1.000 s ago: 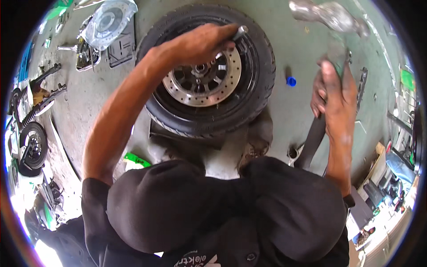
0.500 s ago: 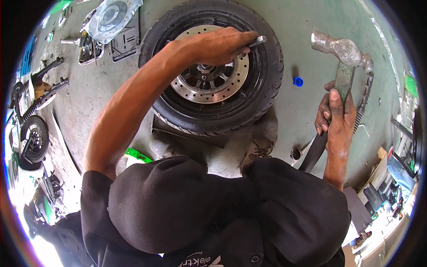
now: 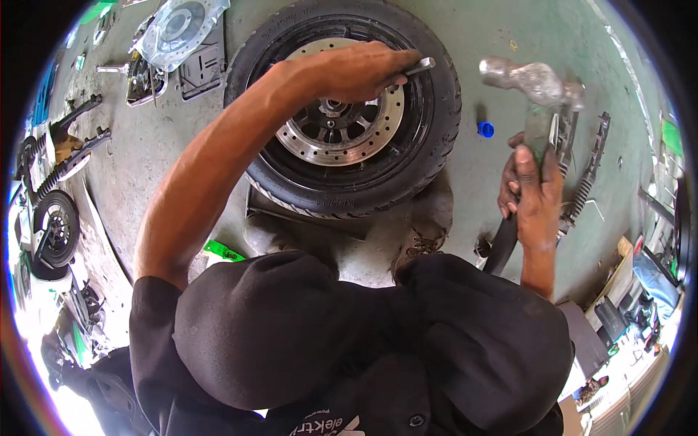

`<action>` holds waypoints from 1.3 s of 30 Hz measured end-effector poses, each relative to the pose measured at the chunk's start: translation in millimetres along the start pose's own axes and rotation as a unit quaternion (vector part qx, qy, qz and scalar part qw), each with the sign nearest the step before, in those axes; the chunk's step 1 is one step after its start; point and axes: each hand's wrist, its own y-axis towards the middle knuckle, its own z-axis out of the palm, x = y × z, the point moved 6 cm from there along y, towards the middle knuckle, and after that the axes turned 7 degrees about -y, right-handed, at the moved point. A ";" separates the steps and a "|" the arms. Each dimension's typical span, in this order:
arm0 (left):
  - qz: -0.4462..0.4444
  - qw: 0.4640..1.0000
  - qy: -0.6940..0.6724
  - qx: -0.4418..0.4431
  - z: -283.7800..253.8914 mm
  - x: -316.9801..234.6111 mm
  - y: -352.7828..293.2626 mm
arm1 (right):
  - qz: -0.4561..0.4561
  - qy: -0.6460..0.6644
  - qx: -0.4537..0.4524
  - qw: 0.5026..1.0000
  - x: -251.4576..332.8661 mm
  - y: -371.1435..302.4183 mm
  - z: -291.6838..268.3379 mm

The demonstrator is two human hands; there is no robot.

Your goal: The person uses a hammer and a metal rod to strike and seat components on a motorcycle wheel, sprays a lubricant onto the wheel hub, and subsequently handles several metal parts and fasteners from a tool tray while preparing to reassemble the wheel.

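Hammer (image 3: 534, 81) is held up to the right of the wheel (image 3: 331, 125), fingers of the right hand (image 3: 536, 190) wrapped around its handle (image 3: 538, 132). Over the wheel's upper part, the left hand (image 3: 363, 71) has its fingers clamped on a metal rod (image 3: 422, 66), one end jutting rightward. A blue cap (image 3: 486, 129) lies just right of the wheel.

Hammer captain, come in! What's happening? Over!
Left hand gripping metal rod over wheel. Right hand gripping hammer, off to the wheel's right. Left forearm covers part of the wheel.
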 end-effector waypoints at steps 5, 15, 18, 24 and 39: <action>-0.004 1.000 -0.002 0.019 1.1 2.3 -2.1 | -0.021 -0.051 0.010 0.998 0.2 0.7 -9.1; 0.025 0.999 -0.021 -0.004 -0.3 2.5 3.4 | -0.404 -0.294 -0.216 0.839 47.7 -10.4 -120.5; -0.006 0.999 0.000 0.038 -4.3 0.5 2.9 | -0.172 -0.425 -0.015 0.889 -35.7 29.6 -28.6; 0.002 0.999 -0.006 -0.038 -2.9 29.1 -17.8 | 0.008 -0.056 0.035 0.998 16.4 21.6 16.7; 0.017 0.999 -0.025 -0.025 2.0 6.7 -4.6 | -0.024 -0.037 0.006 0.999 6.8 12.3 -4.8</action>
